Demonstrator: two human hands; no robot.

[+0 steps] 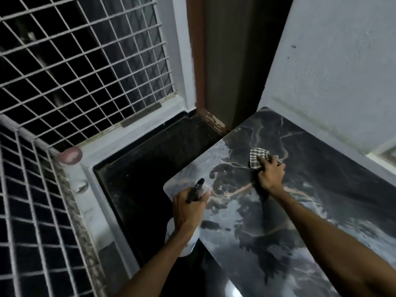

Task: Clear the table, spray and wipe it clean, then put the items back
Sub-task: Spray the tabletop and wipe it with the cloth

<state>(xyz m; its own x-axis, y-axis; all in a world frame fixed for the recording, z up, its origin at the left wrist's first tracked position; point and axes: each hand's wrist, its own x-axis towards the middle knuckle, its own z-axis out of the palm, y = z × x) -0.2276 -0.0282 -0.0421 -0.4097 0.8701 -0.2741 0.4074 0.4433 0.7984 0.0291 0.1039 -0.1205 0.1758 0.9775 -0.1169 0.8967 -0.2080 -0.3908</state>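
A dark marble-patterned table [300,221] fills the lower right, its top bare of items and speckled with droplets near the far left edge. My right hand [271,174] grips a checked grey-and-white cloth [257,157] and presses it onto the table near the far end. My left hand [188,209] holds a white spray bottle [190,243] by its neck at the table's near left corner. The bottle's black nozzle [196,189] points up and away over the table edge.
The table stands against a pale wall [332,71] on the right. A dark floor [160,157] lies to its left, bordered by a pale ledge and metal grille windows [85,71]. A brown door frame [212,61] rises behind. A round pinkish object [70,155] sits on the ledge.
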